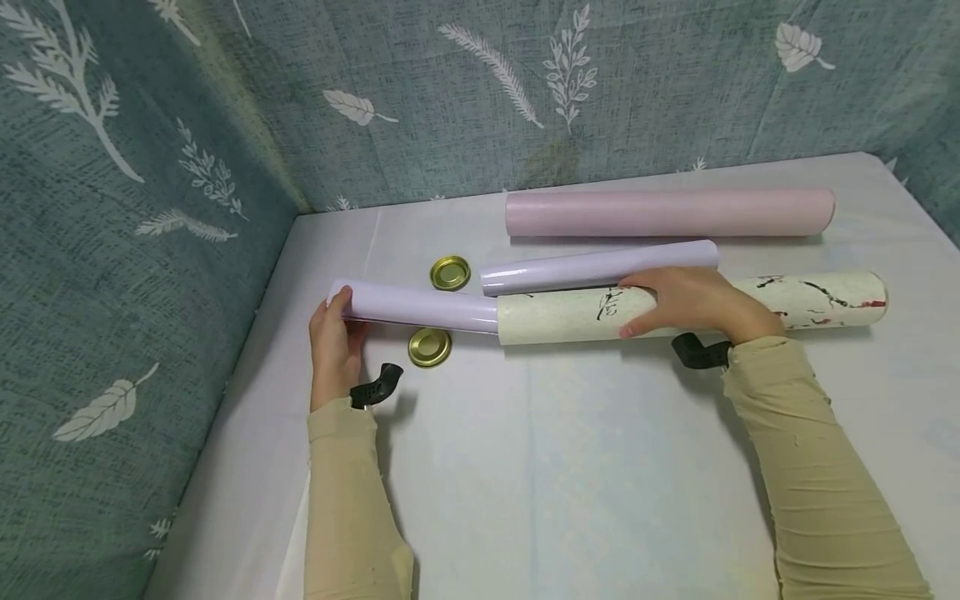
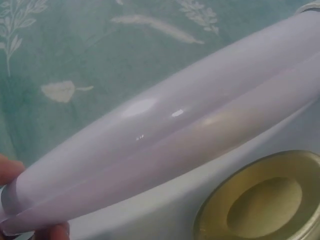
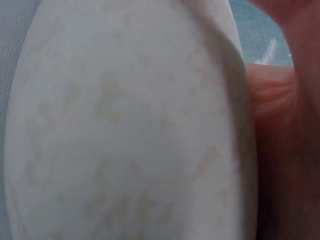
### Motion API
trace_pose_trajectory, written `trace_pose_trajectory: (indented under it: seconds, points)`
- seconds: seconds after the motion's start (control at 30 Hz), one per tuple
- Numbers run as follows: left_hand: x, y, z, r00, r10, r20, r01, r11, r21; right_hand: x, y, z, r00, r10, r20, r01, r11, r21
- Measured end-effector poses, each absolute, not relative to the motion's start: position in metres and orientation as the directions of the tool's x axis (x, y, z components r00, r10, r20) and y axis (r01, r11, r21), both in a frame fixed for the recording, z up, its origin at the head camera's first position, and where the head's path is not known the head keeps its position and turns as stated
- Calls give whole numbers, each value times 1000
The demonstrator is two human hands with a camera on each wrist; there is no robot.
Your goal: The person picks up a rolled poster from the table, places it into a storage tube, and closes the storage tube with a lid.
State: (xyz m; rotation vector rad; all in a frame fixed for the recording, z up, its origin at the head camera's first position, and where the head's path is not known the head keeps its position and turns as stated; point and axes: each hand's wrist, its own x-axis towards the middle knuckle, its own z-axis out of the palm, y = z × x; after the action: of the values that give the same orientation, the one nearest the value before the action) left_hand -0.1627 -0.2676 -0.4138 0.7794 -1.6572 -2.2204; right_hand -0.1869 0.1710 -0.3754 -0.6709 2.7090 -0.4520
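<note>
A glossy pale lilac paper roll [image 1: 420, 307] runs into the left mouth of a cream cardboard tube [image 1: 555, 317] marked with dark and red brush strokes. My left hand [image 1: 333, 350] grips the roll's outer left end, thumb and fingers on opposite sides. Farther right, my right hand [image 1: 682, 302] holds the tube around its middle. In the left wrist view the lilac roll [image 2: 165, 125] spans the picture, with fingertips at its end. The tube [image 3: 130, 120] fills most of the right wrist view beside the palm. How deep the roll goes inside is hidden.
Two gold round lids [image 1: 450, 272] [image 1: 430, 347] lie on either side of the lilac roll. Behind the tube rests a second lilac roll [image 1: 592, 265], and a thicker pink roll [image 1: 667, 213] is at the back of the white table [image 1: 570, 467]. Green leaf-patterned cloth [image 1: 420, 83] hangs behind.
</note>
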Motion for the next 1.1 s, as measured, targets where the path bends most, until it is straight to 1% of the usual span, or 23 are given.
trace_pose_trajectory:
  seconds: [0.6,0.8,0.93,1.1]
  points:
    - [-160,-266,-415,-829,-471,-301,-222,-217,951,-189,171,-375,-840,-495,-223,-395,839,-373]
    - [-157,-269,-414,-859,-406,-313,-228,-244,943,-188,170,-376,-839,-497,-222,-394,835,-384]
    - [-155,-270,-408,-869,-359,-342,-259,-259,931,-188,170,-377,-842,-492,-221,-391,839,-380]
    - [-154,-270,-406,-878,-312,-362,-301,-227,926,-188,172,-377,-843,-488,-225,-385,841,-379]
